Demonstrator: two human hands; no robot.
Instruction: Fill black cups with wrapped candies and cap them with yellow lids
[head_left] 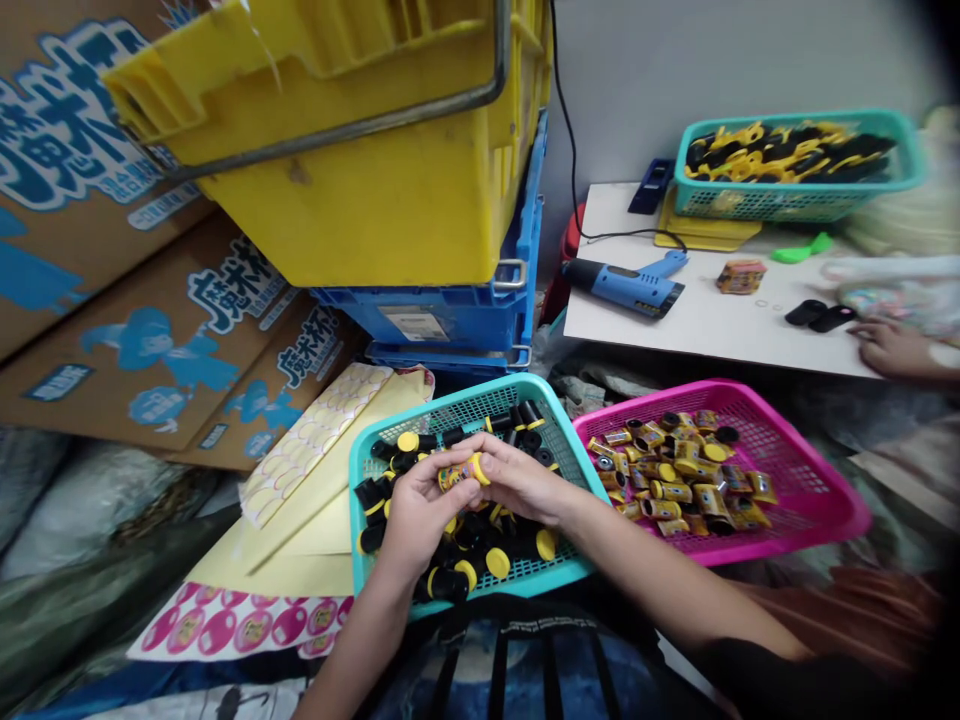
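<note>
My left hand and my right hand are both closed on one small cylinder with a yellow cap and a printed yellow sleeve. They hold it tilted over a turquoise basket. Inside that basket lie several black cylinders with yellow caps, bare of any printed sleeve. Just right of it, under my right forearm, a pink basket holds several cylinders wrapped in printed yellow sleeves.
Stacked yellow and blue crates stand ahead, beside printed cartons. Sticker sheets lie left. On a white table are a blue heat gun, another turquoise basket and another person's hand.
</note>
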